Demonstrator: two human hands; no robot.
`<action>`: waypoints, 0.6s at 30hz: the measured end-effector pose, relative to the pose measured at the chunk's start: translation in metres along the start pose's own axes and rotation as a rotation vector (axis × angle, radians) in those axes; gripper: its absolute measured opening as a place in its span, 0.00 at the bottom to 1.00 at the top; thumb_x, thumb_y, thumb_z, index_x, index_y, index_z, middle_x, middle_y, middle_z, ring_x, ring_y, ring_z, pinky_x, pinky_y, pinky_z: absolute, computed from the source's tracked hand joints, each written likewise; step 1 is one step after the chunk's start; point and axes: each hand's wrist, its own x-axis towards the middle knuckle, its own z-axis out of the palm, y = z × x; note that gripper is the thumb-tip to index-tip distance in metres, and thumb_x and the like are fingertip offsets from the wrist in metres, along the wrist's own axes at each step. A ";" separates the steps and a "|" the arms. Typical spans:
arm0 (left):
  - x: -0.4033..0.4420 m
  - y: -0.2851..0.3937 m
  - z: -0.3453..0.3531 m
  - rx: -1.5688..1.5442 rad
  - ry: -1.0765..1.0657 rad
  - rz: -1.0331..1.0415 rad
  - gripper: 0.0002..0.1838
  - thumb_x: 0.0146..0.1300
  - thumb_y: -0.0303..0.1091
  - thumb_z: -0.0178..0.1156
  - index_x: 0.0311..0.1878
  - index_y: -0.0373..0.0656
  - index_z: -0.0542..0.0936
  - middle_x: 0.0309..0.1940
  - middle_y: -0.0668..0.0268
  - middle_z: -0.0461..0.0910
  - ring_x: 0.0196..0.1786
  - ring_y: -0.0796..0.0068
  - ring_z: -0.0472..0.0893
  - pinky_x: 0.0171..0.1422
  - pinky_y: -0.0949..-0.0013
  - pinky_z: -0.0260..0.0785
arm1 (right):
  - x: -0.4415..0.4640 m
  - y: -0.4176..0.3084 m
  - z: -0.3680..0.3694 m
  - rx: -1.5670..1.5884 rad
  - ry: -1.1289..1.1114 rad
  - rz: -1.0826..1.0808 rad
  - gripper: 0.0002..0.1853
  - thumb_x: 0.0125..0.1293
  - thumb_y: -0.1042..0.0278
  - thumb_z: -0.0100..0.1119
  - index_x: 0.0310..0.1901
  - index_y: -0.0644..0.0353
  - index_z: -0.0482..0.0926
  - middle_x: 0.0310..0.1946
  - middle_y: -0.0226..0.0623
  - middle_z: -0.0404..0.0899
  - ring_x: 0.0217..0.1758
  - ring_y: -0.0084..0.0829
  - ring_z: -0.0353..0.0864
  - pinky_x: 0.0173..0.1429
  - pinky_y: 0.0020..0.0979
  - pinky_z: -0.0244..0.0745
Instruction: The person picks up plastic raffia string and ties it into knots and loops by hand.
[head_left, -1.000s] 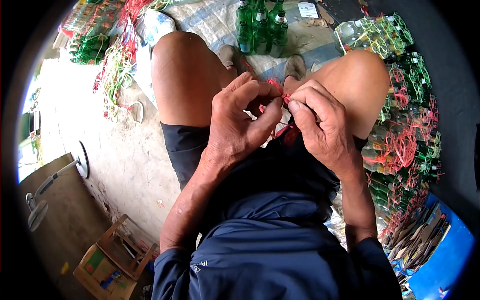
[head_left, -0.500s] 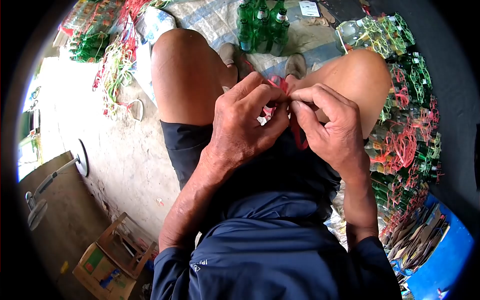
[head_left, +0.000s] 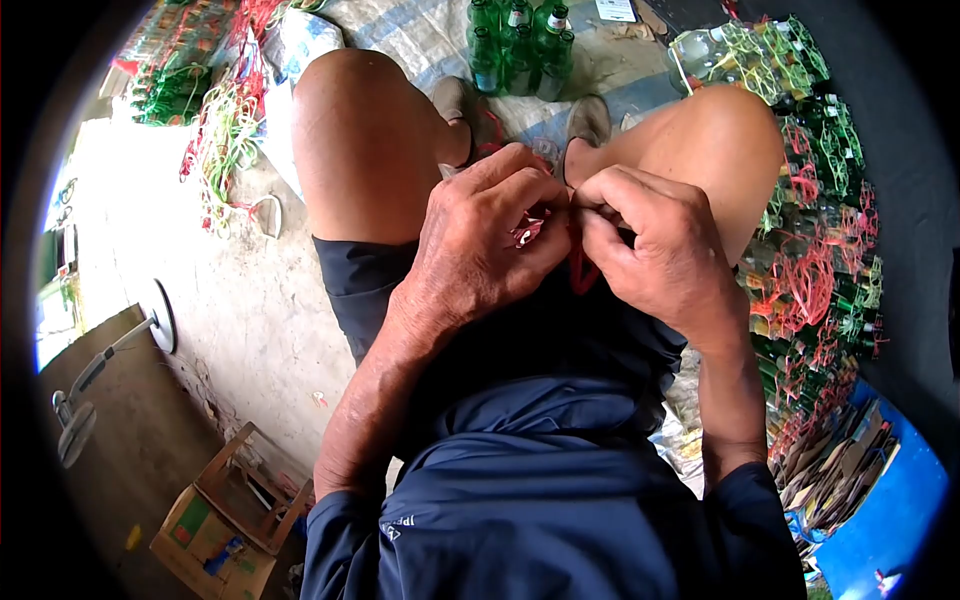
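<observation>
Between my knees, my left hand (head_left: 490, 235) and my right hand (head_left: 650, 235) meet fingertip to fingertip. Both are closed in a pinch on red string (head_left: 582, 268). Part of the string shows inside the curl of my left fingers, and a loop hangs below the fingertips beside my right thumb. The exact point where the fingertips meet is hidden. Beyond my hands, a cluster of green bottles (head_left: 518, 50) stands upright on the floor sheet, past my feet.
Tied bottles with red and green string (head_left: 810, 280) are stacked along the right. More string (head_left: 228, 140) hangs at the upper left. A cardboard box (head_left: 215, 540) and a wooden frame (head_left: 255, 490) are at the lower left. Flattened cardboard (head_left: 835, 465) lies by a blue panel (head_left: 890, 510).
My hands have stayed together at the string while my fingers shifted. The red loop hanging below them has changed shape. The whole view has moved slightly, with the green bottles now higher in it.
</observation>
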 end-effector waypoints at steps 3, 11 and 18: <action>-0.001 -0.001 0.001 -0.032 0.049 -0.014 0.08 0.56 0.17 0.68 0.40 0.34 0.83 0.35 0.64 0.80 0.31 0.77 0.80 0.35 0.73 0.74 | -0.002 0.004 0.006 -0.040 0.048 -0.044 0.06 0.63 0.85 0.61 0.41 0.67 0.79 0.30 0.44 0.83 0.32 0.38 0.86 0.38 0.36 0.80; -0.007 0.009 0.005 -0.016 0.288 -0.045 0.10 0.56 0.15 0.70 0.40 0.35 0.82 0.36 0.68 0.78 0.28 0.85 0.73 0.29 0.79 0.65 | -0.012 0.009 0.017 0.096 0.179 0.042 0.05 0.64 0.84 0.61 0.40 0.68 0.78 0.31 0.41 0.84 0.32 0.33 0.86 0.40 0.33 0.83; -0.012 0.013 0.010 -0.105 0.215 -0.154 0.07 0.57 0.17 0.70 0.38 0.36 0.86 0.27 0.70 0.78 0.28 0.85 0.74 0.32 0.77 0.65 | -0.014 0.008 0.017 0.063 0.156 -0.017 0.07 0.62 0.84 0.62 0.40 0.65 0.77 0.29 0.40 0.80 0.30 0.36 0.84 0.37 0.35 0.80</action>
